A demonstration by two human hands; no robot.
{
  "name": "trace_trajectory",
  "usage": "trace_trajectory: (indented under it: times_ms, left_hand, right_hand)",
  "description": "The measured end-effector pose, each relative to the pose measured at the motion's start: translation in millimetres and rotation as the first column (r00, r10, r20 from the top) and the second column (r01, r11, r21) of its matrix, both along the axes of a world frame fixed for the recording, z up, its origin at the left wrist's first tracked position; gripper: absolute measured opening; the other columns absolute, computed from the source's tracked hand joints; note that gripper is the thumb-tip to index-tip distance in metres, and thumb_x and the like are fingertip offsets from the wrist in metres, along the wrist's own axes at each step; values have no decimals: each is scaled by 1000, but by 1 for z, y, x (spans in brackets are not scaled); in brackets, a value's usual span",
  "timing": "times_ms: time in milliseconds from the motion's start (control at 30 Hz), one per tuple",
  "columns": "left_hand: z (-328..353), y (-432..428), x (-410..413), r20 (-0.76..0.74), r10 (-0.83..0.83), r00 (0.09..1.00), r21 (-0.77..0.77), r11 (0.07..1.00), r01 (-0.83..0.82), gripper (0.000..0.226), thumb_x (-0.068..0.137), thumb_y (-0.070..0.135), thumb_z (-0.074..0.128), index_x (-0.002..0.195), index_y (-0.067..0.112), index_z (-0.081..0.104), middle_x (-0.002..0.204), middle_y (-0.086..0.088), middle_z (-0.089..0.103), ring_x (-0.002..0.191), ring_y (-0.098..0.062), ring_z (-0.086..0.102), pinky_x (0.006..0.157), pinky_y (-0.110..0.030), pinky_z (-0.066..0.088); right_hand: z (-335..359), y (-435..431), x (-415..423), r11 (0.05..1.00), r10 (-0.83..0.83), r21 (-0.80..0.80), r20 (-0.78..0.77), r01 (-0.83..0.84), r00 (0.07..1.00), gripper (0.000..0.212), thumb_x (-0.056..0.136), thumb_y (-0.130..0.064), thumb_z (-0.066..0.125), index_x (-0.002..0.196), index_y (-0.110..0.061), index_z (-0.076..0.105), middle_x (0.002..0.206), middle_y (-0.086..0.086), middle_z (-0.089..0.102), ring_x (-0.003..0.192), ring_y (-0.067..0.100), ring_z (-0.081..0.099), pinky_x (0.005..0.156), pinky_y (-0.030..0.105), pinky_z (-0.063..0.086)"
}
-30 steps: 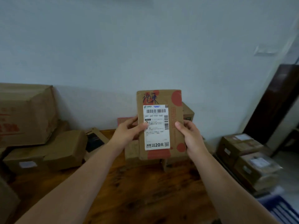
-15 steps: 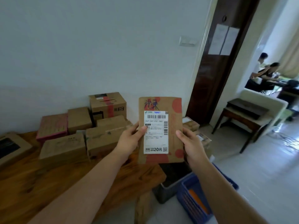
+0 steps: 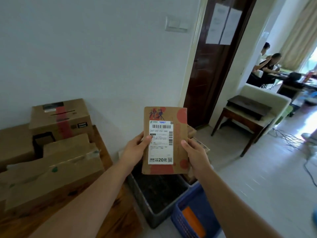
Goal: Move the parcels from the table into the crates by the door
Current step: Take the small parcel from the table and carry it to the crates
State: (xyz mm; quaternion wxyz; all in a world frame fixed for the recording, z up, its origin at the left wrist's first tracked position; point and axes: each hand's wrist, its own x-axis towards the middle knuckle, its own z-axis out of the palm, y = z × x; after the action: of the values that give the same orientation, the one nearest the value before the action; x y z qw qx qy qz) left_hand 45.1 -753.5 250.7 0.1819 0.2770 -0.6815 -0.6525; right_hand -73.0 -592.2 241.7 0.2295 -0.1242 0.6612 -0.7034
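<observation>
A flat brown cardboard parcel [image 3: 178,117] with red dots and a white shipping label is held upright in front of me. My left hand [image 3: 135,148] grips its left edge with the thumb on the label. Its right edge sits in my right hand [image 3: 195,152]. The parcel hangs above a dark grey crate [image 3: 142,200] on the floor beside the table's end. A blue crate [image 3: 181,222] with something orange inside stands right next to the grey one. More cardboard parcels [image 3: 51,170] lie on the wooden table [image 3: 120,220] at the left.
A larger box [image 3: 60,117] with red tape stands against the wall. More parcels [image 3: 199,145] sit behind the held one, by the dark door [image 3: 212,66]. A small wooden side table [image 3: 243,115] and floor cables [image 3: 291,138] lie to the right. Two people sit in the far room.
My view has swung right, from the table toward the door. The held parcel has travelled with both hands and now hangs over the grey crate. Both grips are unchanged.
</observation>
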Motion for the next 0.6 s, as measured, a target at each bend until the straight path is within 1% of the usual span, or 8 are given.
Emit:
trace_trajectory:
  times_ms: [100,233,300,367,433,467,533,600]
  left_hand:
    - [-4,-9,-43,23,-6,1000,-5,1000,6,47,89,47,54,133,32,51,106,7,70,95,-11,66,84,-34,53]
    - [-17,-8,-98,65,-25,998,6,1000,25,36,89,46,54,123,34,57,103,9,71,94,-10,67,85,-33,53]
    - [-29,-1,-123,89,-34,995,33,999,31,23,91,45,53,112,39,60,92,17,72,85,-2,68,75,-25,54]
    - [-40,7,-151,121,-12,993,57,998,5,10,91,47,52,97,43,58,80,24,70,76,4,65,65,-17,50]
    - [-55,15,-182,147,26,989,83,996,-39,6,90,46,53,92,44,58,74,25,69,70,6,64,57,-14,47]
    - [-65,21,-200,156,47,987,104,993,-64,8,90,45,53,96,42,58,76,24,69,70,5,63,56,-13,46]
    - [-78,32,-229,179,69,982,144,985,-95,26,89,44,55,113,34,59,91,18,69,77,2,61,58,-16,43]
    - [-95,46,-266,210,119,970,184,970,-159,39,89,43,58,125,29,55,95,15,65,78,2,57,58,-17,39]
  right_hand:
    - [2,-6,-40,1000,-4,9,13,4,1000,21,94,-19,57,113,-15,65,97,5,74,88,24,71,78,42,58]
    - [-9,-3,-93,998,-15,56,56,12,998,28,94,-23,58,120,-16,61,104,7,72,94,25,70,86,48,55]
    - [-18,2,-119,996,-8,90,61,3,998,25,92,-26,59,117,-19,60,103,5,72,91,23,71,83,47,56]
    - [-29,6,-148,989,-29,147,39,23,999,17,90,-29,62,105,-22,57,102,4,70,88,21,71,79,45,58]
    - [-43,11,-183,980,-38,195,29,32,999,14,90,-29,63,97,-22,54,103,6,68,90,24,69,78,48,58]
    - [-51,15,-203,975,-23,223,37,14,999,13,90,-29,62,95,-21,54,103,7,68,91,25,69,79,50,57]
    - [-63,21,-237,960,14,277,64,-31,998,11,92,-30,59,96,-21,55,103,7,67,92,27,68,80,52,57]
    - [-75,28,-281,935,93,335,91,-118,992,11,94,-28,56,104,-22,56,102,3,68,91,24,69,80,50,57]
